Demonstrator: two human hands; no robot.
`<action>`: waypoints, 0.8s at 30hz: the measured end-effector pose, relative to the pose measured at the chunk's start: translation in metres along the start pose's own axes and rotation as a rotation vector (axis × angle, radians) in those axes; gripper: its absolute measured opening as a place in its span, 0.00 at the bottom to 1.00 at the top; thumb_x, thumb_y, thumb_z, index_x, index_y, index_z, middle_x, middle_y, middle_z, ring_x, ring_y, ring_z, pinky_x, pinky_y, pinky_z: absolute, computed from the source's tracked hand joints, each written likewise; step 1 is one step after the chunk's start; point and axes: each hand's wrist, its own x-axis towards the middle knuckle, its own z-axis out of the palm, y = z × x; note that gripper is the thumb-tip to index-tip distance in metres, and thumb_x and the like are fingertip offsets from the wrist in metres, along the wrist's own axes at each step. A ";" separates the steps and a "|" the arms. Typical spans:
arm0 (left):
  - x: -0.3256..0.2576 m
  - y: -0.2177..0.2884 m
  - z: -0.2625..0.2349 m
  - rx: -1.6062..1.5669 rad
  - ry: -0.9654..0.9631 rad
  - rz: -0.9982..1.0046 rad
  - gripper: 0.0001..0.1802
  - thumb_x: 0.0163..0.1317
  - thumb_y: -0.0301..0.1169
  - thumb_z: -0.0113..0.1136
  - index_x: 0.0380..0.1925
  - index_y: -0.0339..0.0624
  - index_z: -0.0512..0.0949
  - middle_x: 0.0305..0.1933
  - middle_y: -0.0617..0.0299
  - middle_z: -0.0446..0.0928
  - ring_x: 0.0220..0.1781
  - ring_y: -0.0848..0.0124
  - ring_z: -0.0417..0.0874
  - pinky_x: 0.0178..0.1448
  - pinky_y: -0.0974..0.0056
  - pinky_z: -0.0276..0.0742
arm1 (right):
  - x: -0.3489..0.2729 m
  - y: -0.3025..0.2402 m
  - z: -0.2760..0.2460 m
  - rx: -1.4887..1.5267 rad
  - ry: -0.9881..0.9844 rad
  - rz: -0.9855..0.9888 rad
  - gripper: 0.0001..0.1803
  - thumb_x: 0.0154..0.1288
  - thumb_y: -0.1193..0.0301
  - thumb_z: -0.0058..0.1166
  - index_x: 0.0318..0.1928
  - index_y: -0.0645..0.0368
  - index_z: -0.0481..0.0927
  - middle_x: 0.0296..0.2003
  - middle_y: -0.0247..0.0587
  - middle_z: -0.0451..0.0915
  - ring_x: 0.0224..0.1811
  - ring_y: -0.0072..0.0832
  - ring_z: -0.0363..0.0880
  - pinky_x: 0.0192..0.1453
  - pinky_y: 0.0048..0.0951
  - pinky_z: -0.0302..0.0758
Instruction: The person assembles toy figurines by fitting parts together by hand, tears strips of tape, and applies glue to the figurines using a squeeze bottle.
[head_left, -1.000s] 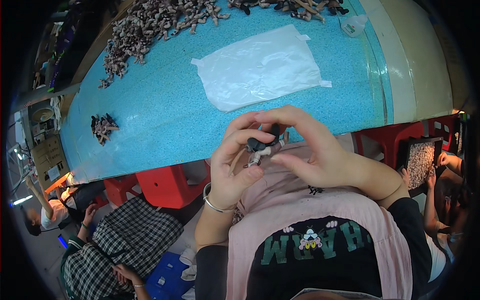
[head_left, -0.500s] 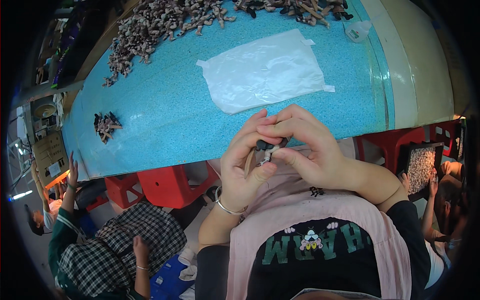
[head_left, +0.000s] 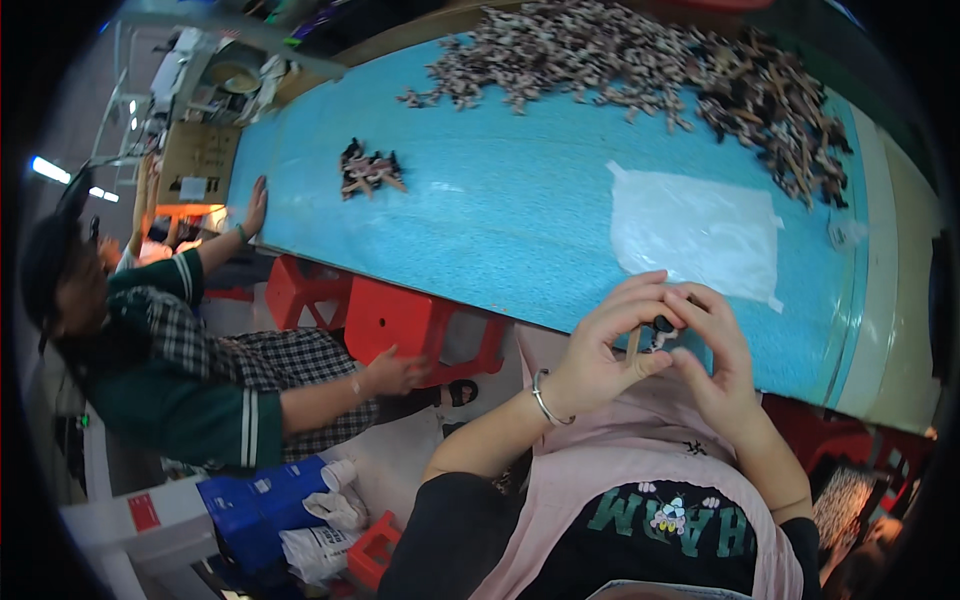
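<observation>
A small figurine [head_left: 661,328] with a dark top and a pale, dark-marked body is held between my two hands, just off the table's near edge. My left hand [head_left: 612,345] curls around it, and a thin tan piece of it shows beside the fingers. From the other side my right hand [head_left: 722,365] pinches it, fingertips meeting those of the left. Fingers hide much of the figurine. Just beyond my hands, a white plastic sheet [head_left: 700,230] is taped to the blue table [head_left: 480,235].
Many similar figurines [head_left: 590,55] are heaped along the far side, darker ones [head_left: 780,110] to the right. A small cluster [head_left: 368,172] lies at left. At right stands a clear bottle [head_left: 846,234]. A co-worker [head_left: 180,330] sits left beside red stools [head_left: 390,325].
The view has swung left, so the table and heaps appear farther right. My hands keep hold of the figurine. More of the co-worker shows, with one hand on the table end.
</observation>
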 end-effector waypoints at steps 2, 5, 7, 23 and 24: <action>0.003 0.004 -0.024 0.116 0.107 0.009 0.20 0.56 0.38 0.67 0.44 0.38 0.78 0.60 0.53 0.71 0.70 0.56 0.61 0.70 0.53 0.56 | -0.004 0.000 0.013 0.076 0.040 0.038 0.24 0.58 0.77 0.54 0.57 0.62 0.74 0.57 0.52 0.68 0.57 0.39 0.69 0.63 0.36 0.64; 0.011 0.000 -0.074 0.322 0.372 0.054 0.16 0.57 0.34 0.66 0.43 0.38 0.79 0.58 0.53 0.72 0.66 0.58 0.67 0.67 0.56 0.61 | -0.006 0.002 0.012 0.122 0.090 0.081 0.22 0.60 0.77 0.52 0.56 0.63 0.74 0.57 0.52 0.70 0.56 0.40 0.71 0.61 0.36 0.66; 0.011 -0.003 -0.114 0.568 0.513 0.094 0.13 0.57 0.30 0.64 0.42 0.39 0.79 0.57 0.52 0.73 0.63 0.60 0.69 0.65 0.59 0.65 | -0.009 0.007 0.002 0.095 -0.185 0.138 0.17 0.60 0.79 0.51 0.51 0.65 0.76 0.50 0.51 0.76 0.50 0.40 0.76 0.55 0.35 0.70; 0.027 -0.032 -0.238 1.390 0.675 0.054 0.31 0.50 0.22 0.57 0.58 0.41 0.69 0.67 0.45 0.61 0.72 0.47 0.54 0.72 0.49 0.49 | -0.003 0.016 -0.032 -0.098 -0.105 0.050 0.08 0.60 0.82 0.50 0.39 0.64 0.79 0.38 0.47 0.79 0.41 0.40 0.79 0.46 0.34 0.74; 0.032 -0.023 -0.218 1.375 0.598 0.089 0.28 0.51 0.22 0.55 0.56 0.41 0.70 0.66 0.46 0.62 0.72 0.48 0.55 0.72 0.50 0.50 | -0.001 0.014 -0.043 -0.133 -0.031 0.036 0.08 0.60 0.82 0.50 0.39 0.64 0.79 0.38 0.45 0.80 0.42 0.39 0.79 0.47 0.32 0.74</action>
